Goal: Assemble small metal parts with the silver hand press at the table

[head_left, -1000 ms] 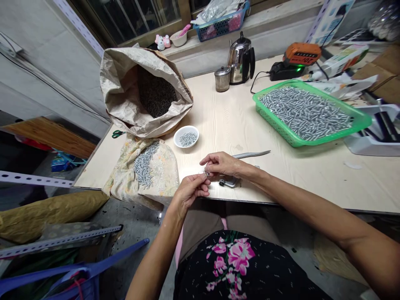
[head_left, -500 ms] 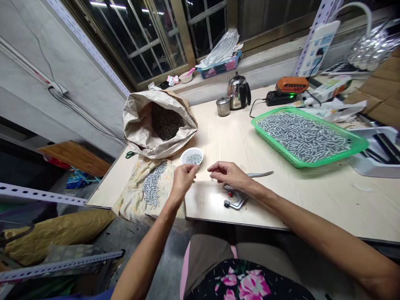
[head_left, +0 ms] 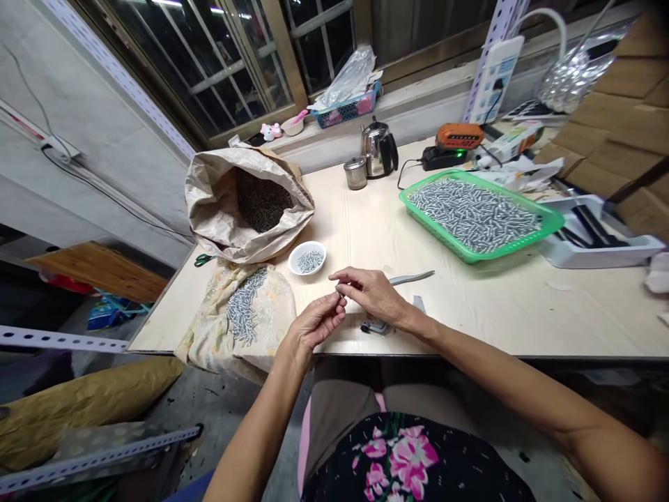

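Note:
My left hand [head_left: 320, 319] is palm-up over the front of the table, thumb and index finger pinched together. My right hand [head_left: 372, 296] meets it from the right, its fingertips closed against the left ones. Whatever tiny piece sits between them is mostly hidden. Just beyond the hands stands a white bowl [head_left: 292, 263] with small silver screw-like pieces. More silver pieces [head_left: 243, 310] lie heaped on a patterned cloth [head_left: 275, 300] to the left. Partly under my right hand is a small metal device [head_left: 377, 327], and behind it a grey, narrow, blade-shaped tool [head_left: 414, 277].
A paper sack [head_left: 209, 202] of dark small pieces leans at the back left, near green-handled scissors [head_left: 203, 260]. A green basket [head_left: 465, 255] full of silver pieces stands right. Behind are a kettle [head_left: 374, 150], a lidded tin [head_left: 356, 174] and an orange battery [head_left: 458, 136].
My left hand has moved from beside the bowl towards me and turned palm-up. My right hand has come to it, so the fingertips now meet. The camera view has shifted slightly.

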Demonstrator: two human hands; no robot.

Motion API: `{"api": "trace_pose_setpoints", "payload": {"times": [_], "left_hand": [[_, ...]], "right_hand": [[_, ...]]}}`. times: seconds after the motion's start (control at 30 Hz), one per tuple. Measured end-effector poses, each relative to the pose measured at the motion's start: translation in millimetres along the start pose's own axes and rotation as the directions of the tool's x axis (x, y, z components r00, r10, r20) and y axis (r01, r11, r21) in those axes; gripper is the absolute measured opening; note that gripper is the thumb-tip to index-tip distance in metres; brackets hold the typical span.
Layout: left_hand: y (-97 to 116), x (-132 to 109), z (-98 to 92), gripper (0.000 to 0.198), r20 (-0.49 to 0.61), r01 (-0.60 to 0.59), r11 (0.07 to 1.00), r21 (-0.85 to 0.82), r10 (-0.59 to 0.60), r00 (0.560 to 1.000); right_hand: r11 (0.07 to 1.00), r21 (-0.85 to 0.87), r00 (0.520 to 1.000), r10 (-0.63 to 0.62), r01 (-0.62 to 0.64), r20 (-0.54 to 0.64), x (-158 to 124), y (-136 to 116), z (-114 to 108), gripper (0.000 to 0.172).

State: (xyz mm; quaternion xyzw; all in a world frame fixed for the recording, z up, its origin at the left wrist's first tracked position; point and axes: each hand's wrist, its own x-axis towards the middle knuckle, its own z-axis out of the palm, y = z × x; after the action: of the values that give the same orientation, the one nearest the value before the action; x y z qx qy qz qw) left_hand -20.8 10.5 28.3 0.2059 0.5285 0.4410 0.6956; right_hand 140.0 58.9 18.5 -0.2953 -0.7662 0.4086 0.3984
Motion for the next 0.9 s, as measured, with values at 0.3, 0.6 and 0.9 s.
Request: {"api": "trace_pose_setpoints", "payload": {"times": [0.3,0.6,0.9], "left_hand": [[-21.4,0.4,15.0,0.035,-0.007,-0.202,0.902,0.382,0.221,0.975],[-20.2,11.7,15.1,0.035,0.025,-0.046,0.856,0.516,0.039,0.999],[-12.8,21.7,15.3,0.037,0.020,0.057,0.761,0.646,-0.092,0.996]], "right_hand": [[0.839,-0.543,0.999,0.039,-0.028,0.008,-76.7,14.9,-44.8,0.027],[0.675,-0.738,0.995,0.086,-0.023,0.048,-105.8,24.6,-55.5,0.018],[0.676,-0.734,0.993,0.115,-0.059,0.025,-105.7,25.1,-49.7,0.019]]}}
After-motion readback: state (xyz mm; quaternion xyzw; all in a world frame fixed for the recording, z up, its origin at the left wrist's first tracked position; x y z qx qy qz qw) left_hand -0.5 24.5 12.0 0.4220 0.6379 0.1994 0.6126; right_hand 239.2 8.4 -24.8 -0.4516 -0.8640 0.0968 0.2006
